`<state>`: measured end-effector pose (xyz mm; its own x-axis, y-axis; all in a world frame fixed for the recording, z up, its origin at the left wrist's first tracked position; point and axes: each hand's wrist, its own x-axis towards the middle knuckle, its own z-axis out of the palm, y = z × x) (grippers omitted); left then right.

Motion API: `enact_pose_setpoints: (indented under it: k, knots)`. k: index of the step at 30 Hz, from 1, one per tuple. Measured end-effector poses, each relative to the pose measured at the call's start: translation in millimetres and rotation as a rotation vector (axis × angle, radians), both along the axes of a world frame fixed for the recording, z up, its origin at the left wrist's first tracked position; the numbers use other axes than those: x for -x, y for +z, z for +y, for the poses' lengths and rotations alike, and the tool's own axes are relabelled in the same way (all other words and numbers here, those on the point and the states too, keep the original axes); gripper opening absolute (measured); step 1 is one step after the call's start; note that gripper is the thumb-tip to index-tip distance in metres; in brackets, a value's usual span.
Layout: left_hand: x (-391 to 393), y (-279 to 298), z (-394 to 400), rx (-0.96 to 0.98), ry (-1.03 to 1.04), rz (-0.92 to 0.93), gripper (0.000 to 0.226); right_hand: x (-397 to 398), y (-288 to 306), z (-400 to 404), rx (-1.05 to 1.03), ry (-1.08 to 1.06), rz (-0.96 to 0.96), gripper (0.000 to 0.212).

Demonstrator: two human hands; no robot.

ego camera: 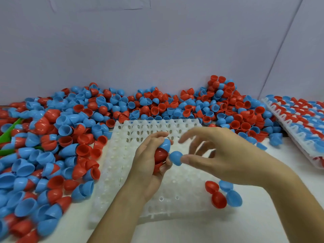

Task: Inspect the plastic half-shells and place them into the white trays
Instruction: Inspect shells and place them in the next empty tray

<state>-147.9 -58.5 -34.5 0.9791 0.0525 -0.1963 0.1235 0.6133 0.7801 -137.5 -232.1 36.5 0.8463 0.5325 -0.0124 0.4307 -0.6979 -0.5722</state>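
White tray [184,179] bare under hands; right tray [296,120] holds half-shells [298,111]

**Counts on the table**

Two hands are in view: the left hand [149,160] holds three half-shells, one blue and two red, and the right hand [219,155] pinches one blue half-shell [175,158]. Below the right hand lie four loose half-shells [223,196], two red and two blue. White trays number two: one under the hands [122,163], one filled tray [298,120] to the right of the right hand. The heap [70,137] beyond and left of the left hand is too many to count.
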Motion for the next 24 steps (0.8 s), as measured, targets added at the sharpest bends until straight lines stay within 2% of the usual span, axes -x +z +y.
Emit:
enact_pose_setpoints:
  k: [3, 9, 12, 13, 18, 24]
  knots:
    - [-1, -2, 0, 0.009, 0.037, 0.003, 0.009, -8, -13, 17, -0.114, 0.007, -0.026, 0.042]
    - [-5, -4, 4, 0.02, 0.045, -0.014, 0.025, -12, -42, 19, -0.408, -0.091, -0.208, 0.029]
    - [-6, -4, 6, -0.042, -0.022, -0.005, 0.014, -12, -50, 15, -0.513, -0.162, -0.286, 0.028]
    - [-6, -3, 7, -0.062, -0.055, -0.012, 0.012, -11, -51, 15, -0.526, -0.177, -0.303, 0.028]
    - [-3, -4, 9, -0.114, -0.176, -0.043, 0.03, -10, -53, 16, -0.545, -0.179, -0.363, 0.032]
    - [-3, -5, 10, -0.014, -0.164, -0.023, 0.022, -10, -54, 17, -0.547, -0.262, -0.436, 0.034]
